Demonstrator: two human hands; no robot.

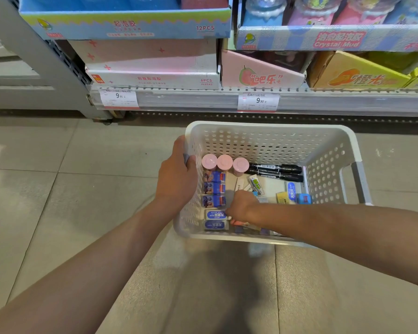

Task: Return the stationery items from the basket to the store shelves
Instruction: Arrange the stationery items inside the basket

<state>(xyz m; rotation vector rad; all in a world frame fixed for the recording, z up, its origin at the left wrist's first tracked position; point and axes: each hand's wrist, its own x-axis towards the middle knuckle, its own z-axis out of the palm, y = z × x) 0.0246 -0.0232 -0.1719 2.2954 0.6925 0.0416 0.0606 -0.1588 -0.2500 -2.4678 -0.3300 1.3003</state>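
Right, the left hand (pixel 176 182) is curled over the left rim of the white perforated basket (pixel 270 131), fingers hooked inside the wall, thumb side out, carrying it above the tiled floor (pixel 58 189); the right hand (pixel 241 206) is down inside the basket, knuckles up, fingers bent toward the near-left corner, and whether they have closed on anything I cannot tell, the fingertips are hidden under the hand; just left of that hand lie two blue-and-white erasers (pixel 215 220), one behind the other against the near wall; something pink (pixel 238 222) peeks out just under the hand, touching it or not is unclear; farther up the left wall, right beside the gripping left hand, sit three blue packs with red ends (pixel 214 189) in a column; beyond those stand three pink round caps (pixel 225 162) in a row; to the right of the caps lie black markers (pixel 275 172) stacked lengthwise along the far side; right of the reaching hand, a scatter of small packets, a yellow one (pixel 282 197) and a blue sharpener-like piece (pixel 304 198) near the right wall; past the basket, the shelf edge (pixel 203 102) carries price tags reading 9.90 (pixel 258 101); above it sit pink display boxes (pixel 152 66) and an orange carton (pixel 357 73).
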